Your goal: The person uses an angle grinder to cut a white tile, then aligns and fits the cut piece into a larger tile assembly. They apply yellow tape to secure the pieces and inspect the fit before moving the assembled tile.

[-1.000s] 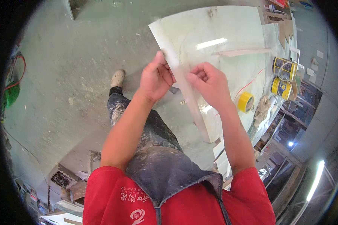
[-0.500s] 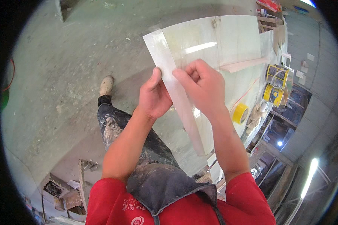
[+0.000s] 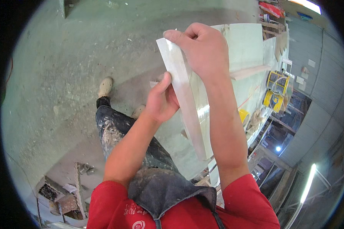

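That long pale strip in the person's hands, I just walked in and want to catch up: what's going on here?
A person in a red shirt holds a long, flat, pale grey strip up in front of them with both bare hands. The right hand grips its top end; the left hand pinches its left edge partway down. Behind it lies a pale green workbench with a yellow tape roll.

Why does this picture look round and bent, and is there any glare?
Head view: the fisheye lens bends straight edges toward a black rim; a bright lamp flares at lower right; the pale strip held by the right hand and left hand is sharp, with a soft sheen.
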Demonstrator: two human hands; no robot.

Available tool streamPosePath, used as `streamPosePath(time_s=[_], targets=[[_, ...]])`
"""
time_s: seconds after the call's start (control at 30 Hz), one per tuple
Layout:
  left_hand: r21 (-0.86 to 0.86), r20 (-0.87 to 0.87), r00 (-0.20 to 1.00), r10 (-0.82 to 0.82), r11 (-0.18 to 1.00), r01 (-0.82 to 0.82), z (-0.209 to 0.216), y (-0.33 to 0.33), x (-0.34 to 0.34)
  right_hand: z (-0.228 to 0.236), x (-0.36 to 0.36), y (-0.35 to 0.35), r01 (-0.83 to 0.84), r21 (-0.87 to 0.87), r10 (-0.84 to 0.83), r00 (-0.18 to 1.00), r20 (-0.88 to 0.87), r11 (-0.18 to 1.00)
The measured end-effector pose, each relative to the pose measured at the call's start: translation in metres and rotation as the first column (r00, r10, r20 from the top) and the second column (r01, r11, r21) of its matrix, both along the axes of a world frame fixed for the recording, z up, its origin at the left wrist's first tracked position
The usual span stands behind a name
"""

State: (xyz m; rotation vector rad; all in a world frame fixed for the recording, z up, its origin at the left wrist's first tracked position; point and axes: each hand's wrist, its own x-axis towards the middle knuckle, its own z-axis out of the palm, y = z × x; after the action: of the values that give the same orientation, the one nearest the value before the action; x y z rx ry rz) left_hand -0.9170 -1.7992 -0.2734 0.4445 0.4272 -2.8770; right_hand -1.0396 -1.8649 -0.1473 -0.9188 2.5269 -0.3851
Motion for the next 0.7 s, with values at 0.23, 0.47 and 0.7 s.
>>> streamPosePath(time_s=[0.23,0.47,0.7], targets=[[0.021,-0.016,1.000,0.027,0.999,-0.027,-0.002,0.000,-0.002,0.000,0.015,0.061,0.056,0.050,-0.054,0.998,-0.034,0.997],[0.006,0.029,0.994,0.102,0.995,-0.102,0.004,0.002,-0.004,0.012,0.037,0.171,0.187,0.157,-0.201,0.976,0.078,0.970],[-0.067,0.118,0.990,0.074,0.996,-0.066,0.022,0.051,0.005,0.009,0.032,0.209,0.031,0.162,-0.032,0.999,0.007,0.986]])
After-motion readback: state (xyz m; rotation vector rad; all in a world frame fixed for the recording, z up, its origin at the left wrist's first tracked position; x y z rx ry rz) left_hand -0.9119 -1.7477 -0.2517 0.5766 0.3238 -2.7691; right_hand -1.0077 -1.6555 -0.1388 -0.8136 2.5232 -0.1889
